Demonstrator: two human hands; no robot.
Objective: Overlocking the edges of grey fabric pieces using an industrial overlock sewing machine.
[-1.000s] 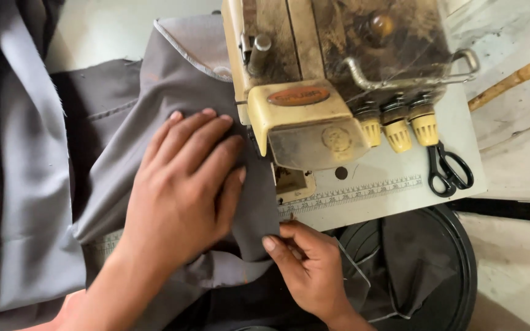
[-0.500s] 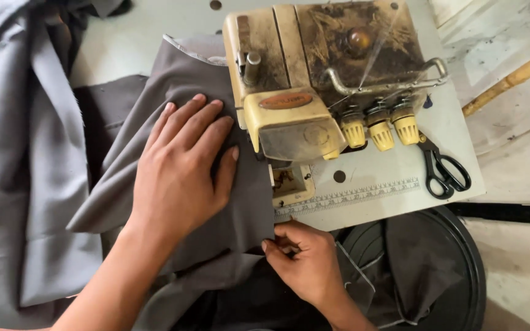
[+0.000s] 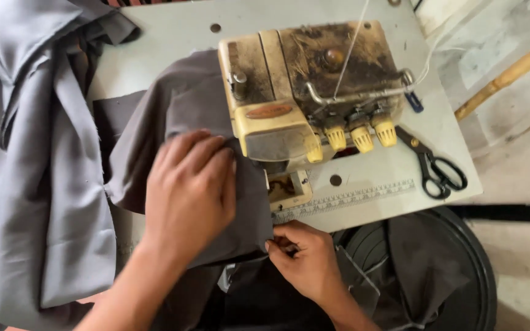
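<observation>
Grey fabric (image 3: pixel 179 110) covers the worktop (image 3: pixel 173 30) left of the yellowed sewing machine (image 3: pixel 302 92), needle area hidden; left hand (image 3: pixel 191 190) flat, fingers spread, on it; right hand (image 3: pixel 305 260) pinches its edge; oval orange label (image 3: pixel 269 111); black scissors (image 3: pixel 433 165).

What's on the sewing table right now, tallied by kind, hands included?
Hands: 2, left hand flat on the grey fabric, right hand pinching its edge
Sewing machines: 1
Yellow tension knobs: 3
Black scissors: 1
Rulers: 1
Total: 8
</observation>
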